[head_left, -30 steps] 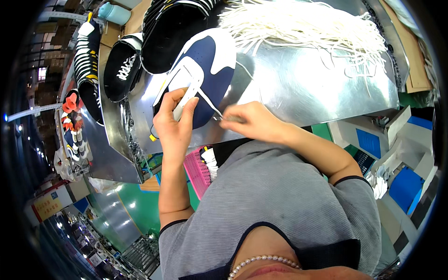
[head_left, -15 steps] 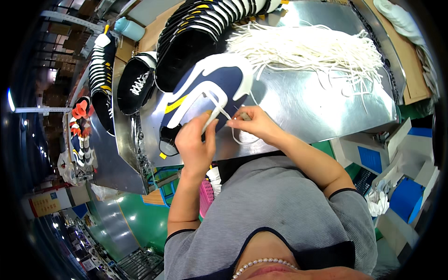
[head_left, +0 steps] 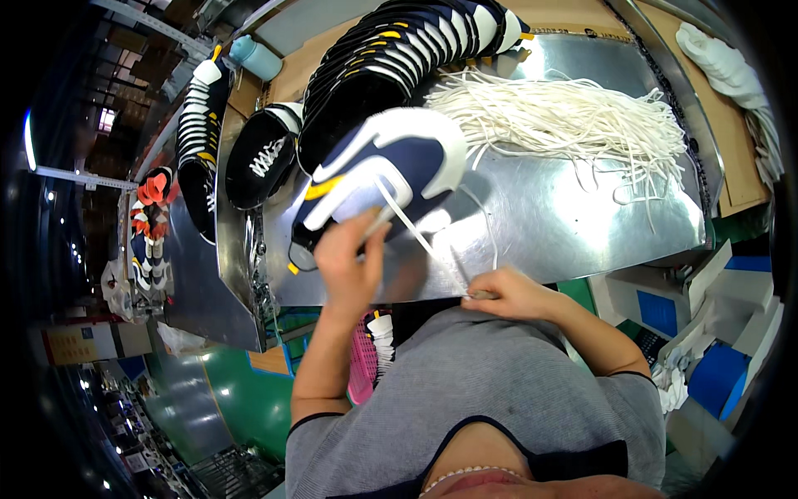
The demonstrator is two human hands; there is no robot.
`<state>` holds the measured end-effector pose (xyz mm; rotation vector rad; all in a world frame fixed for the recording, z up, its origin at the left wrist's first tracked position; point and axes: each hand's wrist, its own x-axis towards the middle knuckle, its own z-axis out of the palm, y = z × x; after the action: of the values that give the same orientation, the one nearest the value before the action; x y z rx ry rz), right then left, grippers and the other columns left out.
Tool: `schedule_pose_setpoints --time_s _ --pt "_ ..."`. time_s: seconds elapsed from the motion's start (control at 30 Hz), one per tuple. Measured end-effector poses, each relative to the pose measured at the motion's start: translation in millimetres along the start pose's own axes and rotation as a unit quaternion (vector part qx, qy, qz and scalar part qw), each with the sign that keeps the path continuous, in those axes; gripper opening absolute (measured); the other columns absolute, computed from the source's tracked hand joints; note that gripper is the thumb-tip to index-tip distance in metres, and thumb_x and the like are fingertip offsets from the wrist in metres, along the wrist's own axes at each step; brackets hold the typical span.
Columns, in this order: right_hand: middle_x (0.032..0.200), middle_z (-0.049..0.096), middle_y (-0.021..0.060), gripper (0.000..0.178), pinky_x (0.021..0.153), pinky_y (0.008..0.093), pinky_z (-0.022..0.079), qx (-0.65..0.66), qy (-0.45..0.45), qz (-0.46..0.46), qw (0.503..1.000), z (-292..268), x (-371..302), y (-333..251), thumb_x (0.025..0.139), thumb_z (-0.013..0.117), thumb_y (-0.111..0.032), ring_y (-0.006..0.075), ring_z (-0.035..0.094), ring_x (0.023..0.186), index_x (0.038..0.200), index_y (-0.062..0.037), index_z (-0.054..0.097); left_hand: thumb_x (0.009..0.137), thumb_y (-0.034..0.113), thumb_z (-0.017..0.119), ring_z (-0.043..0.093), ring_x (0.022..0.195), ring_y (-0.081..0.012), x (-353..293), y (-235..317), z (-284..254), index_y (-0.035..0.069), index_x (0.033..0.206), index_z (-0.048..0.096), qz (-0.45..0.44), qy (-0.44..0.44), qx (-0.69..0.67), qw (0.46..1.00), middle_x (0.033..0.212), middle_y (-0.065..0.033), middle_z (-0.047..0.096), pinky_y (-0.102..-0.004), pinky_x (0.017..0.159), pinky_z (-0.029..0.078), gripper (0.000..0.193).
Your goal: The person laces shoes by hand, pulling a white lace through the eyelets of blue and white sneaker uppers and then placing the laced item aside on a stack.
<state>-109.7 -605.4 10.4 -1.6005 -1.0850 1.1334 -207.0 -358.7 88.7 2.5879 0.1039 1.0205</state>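
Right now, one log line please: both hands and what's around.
left hand: holding shoe upper | right hand: gripping small tool | white lace: straight, upper toward right hand | nearby: lace bundle

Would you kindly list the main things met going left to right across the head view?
Slim row of nested navy-white shoe uppers, black shoe upper with white lacing, navy-white shoe upper in the left hand, pile of white laces, bundled white material.

Yellow-striped navy-and-white shoe upper [head_left: 421, 155], tilted over metal table [head_left: 573, 237]; white lace [head_left: 413, 227] stretching from it, apparently taut.
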Motion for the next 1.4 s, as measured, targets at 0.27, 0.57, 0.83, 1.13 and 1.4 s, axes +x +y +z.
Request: schedule_pose_setpoints --time_s 0.27,0.57,0.83,1.13,1.4 --pt "0.082 0.064 0.0102 0.012 0.071 0.0363 0.05 -0.151 0.069 0.083 0.983 -21 -91 -7 0.087 0.07 -0.016 0.0291 0.063 0.076 0.09 -0.0047 0.071 0.089 0.006 0.073 0.062 0.084 -0.0089 75 -27 -38 -0.001 0.106 0.068 -0.182 0.038 -0.117 0.976 0.095 -0.0062 0.071 -0.0235 0.076 0.049 0.02" --pt "0.082 0.071 0.0031 0.017 0.051 0.0227 0.042 0.146 0.262 0.015 0.954 -38 -10 -49 0.09 0.071 -0.01 0.0069 0.052 0.056 0.103 0.0008 0.072 0.085 0.019 0.075 0.069 0.086 -0.0324 -17 -3 32 0.007 0.109 0.071 -0.155 -0.366 -0.082 0.914 0.098 -0.0142 0.073 -0.0355 0.075 0.053 0.027" --pt "0.09 0.073 0.0062 0.012 0.082 0.0265 0.051 0.102 0.238 -0.086 0.962 -48 72 -22 0.094 0.065 -0.009 0.01 0.067 0.088 0.099 0.0012 0.067 0.094 0.02 0.062 0.065 0.084 -0.0321 3 14 29 0.003 0.104 0.069 -0.035 -0.351 -0.009 0.936 0.086 -0.0107 0.067 -0.0423 0.074 0.051 0.021" --pt "0.08 0.072 0.0112 0.029 0.073 0.0335 0.053 0.002 0.283 -0.012 0.959 -42 74 -13 0.091 0.07 -0.026 0.0272 0.07 0.077 0.105 -0.0027 0.064 0.089 0.03 0.069 0.067 0.069 -0.0288 9 21 58 0.01 0.09 0.074 -0.141 -0.396 0.018 0.907 0.073 -0.008 0.069 -0.0383 0.062 0.05 0.02" --pt "0.075 0.066 0.0159 0.025 0.065 0.0416 0.049 0.069 0.292 0.007 0.954 -13 23 -8 0.094 0.066 -0.024 0.0318 0.065 0.069 0.102 -0.0027 0.056 0.089 0.034 0.069 0.068 0.067 -0.0236 4 9 65 0.01 0.087 0.074 -0.2 -0.377 -0.059 0.902 0.076 -0.0044 0.072 -0.0335 0.061 0.05 0.025"
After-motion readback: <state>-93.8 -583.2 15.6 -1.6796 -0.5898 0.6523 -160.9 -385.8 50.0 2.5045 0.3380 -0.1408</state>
